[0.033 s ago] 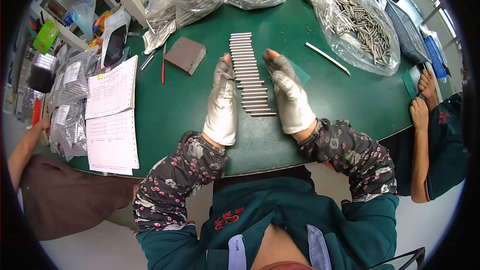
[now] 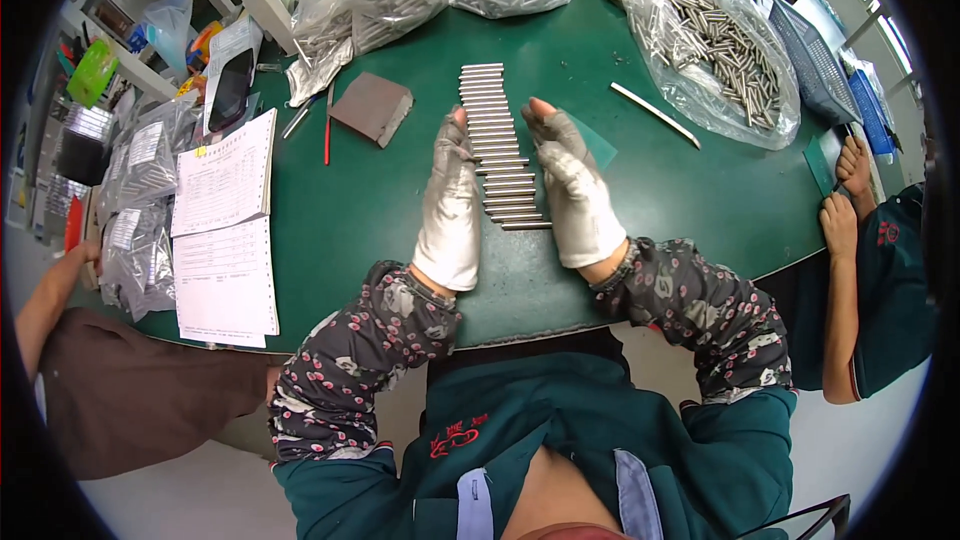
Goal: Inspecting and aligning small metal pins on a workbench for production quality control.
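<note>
A column of short metal pins (image 2: 487, 121) lies side by side on the green table. Their ends are uneven, and the nearer pins sit further right than the far ones. My left hand (image 2: 450, 202), in a white glove with greyed fingers, stands on edge along the column's left side. It is stretched out and close to the pin ends, perhaps touching some. On the other side my right hand (image 2: 577, 185), gloved alike with a bare thumb tip, is held flat with its palm toward the pins. Neither hand grips anything. A translucent green sheet (image 2: 600, 148) shows partly behind the right hand.
Clear bags of pins (image 2: 375, 0) stand at the back, and a large open bag (image 2: 720, 40) lies back right. A white strip (image 2: 655, 115), brown abrasive sheet (image 2: 370, 110), red stick (image 2: 327, 130) and papers (image 2: 222, 240) surround the hands. Co-workers' arms (image 2: 840, 270) show at both sides.
My two hands have come slightly closer together, the left moving right and the right moving left toward the pins. The near pins' ends sit a little nearer the gloves.
</note>
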A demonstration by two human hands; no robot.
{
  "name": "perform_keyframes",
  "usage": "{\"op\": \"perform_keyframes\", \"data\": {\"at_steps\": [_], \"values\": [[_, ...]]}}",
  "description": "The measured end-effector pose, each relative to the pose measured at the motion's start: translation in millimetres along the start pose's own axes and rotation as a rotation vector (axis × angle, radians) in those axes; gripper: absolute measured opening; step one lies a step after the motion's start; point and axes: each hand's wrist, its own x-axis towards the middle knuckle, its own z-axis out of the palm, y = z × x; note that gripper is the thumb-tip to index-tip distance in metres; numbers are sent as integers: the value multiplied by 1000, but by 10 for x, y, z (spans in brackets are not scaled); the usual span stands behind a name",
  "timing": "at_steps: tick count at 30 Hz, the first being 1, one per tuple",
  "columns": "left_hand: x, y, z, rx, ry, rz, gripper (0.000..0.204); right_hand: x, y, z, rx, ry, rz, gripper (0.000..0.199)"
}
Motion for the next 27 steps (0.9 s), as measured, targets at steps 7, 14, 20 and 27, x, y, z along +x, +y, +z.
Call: {"op": "perform_keyframes", "data": {"at_steps": [7, 14, 20, 27], "values": [[-6, -14, 80, -158, -11, -50, 64, 58, 142, 82, 59, 33, -20, 54], [34, -15, -78, 60, 120, 41, 61, 199, -136, -87, -579, 123, -281, 34], [592, 180, -452, -156, 248, -142, 53, 215, -172, -553, -1399, -113, -553, 19], [1037, -125, -584, 199, 31, 22, 50, 230, -250, -614, -1605, -192, -356, 29]]}}
